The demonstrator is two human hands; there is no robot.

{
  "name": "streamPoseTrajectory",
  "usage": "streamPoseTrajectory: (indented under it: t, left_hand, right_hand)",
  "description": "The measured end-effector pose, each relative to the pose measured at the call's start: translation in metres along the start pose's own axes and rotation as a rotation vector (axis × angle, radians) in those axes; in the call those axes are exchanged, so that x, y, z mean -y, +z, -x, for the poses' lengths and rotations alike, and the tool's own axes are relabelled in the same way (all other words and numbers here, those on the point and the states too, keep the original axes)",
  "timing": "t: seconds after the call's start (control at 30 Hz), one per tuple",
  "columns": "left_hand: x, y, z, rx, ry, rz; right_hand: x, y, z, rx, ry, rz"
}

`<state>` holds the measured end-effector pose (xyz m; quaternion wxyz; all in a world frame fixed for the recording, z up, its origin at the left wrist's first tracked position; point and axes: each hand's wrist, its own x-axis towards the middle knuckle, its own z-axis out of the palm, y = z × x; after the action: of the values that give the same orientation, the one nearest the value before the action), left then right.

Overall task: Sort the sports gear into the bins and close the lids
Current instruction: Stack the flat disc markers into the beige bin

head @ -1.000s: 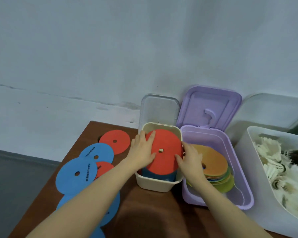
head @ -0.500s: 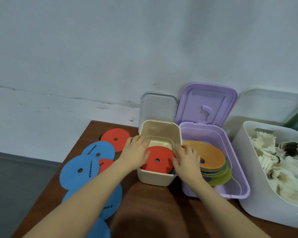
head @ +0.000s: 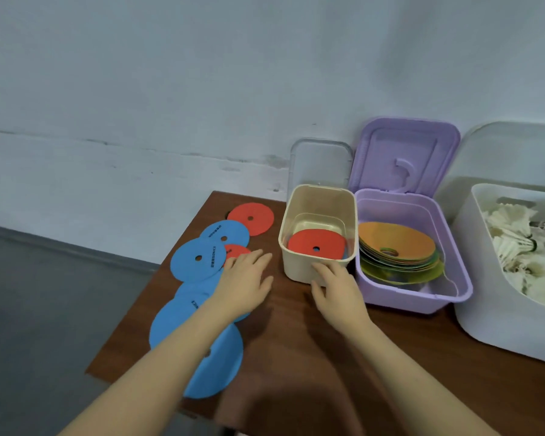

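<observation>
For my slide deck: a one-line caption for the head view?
Red disc lies in the cream bin; left hand reaches toward the table discs.

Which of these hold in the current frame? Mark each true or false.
1. A red flat disc lies inside the cream plastic bin. True.
2. The purple plastic bin's lid is closed. False: it stands open against the wall.
3. The left hand grips a blue disc. False: its fingers are straight, above the loose blue flat discs.
4. The right hand touches the cream bin's front wall. True.
5. The white plastic tub holds orange discs. False: it holds white shuttlecocks.
</observation>
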<state>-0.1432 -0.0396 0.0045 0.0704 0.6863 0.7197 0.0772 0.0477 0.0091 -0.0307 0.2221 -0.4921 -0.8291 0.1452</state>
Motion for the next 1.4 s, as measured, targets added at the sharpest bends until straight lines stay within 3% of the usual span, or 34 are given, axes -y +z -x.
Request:
streamPoseTrajectory:
  t: [0.27,0.57,0.7,0.93,1.07,1.27,1.4]
  left_hand:
    - [0.073,0.027,0.044,0.090,-0.107,0.015]
    - [0.172,0.066,0.088,0.385,-0.306,0.007]
    - [0.197,0.079,0.105,0.465,-0.285,0.105]
    - [0.197,0.100,0.117,0.354,-0.206,0.177]
    - [0.193,0.102,0.118,0.289,-0.270,0.314]
    - [0.194,0.102,0.117,0.166,-0.204,0.622]
    - [0.204,0.092,0.110,0.033,-0.173,0.660]
  right_hand:
    - [0.044,0.053,0.014,0.162,0.057,-0.046]
    - [0.096,0.129,0.029,0.493,0.210,0.069]
    - [0.115,0.153,0.043,0.478,0.273,0.104]
    - [0.129,0.170,0.056,0.355,0.413,0.004]
    - [0.131,0.171,0.054,0.315,0.358,-0.090]
    - [0.138,0.174,0.045,0.278,0.282,-0.076]
    - [0.143,0.178,0.029,0.257,0.296,-0.096]
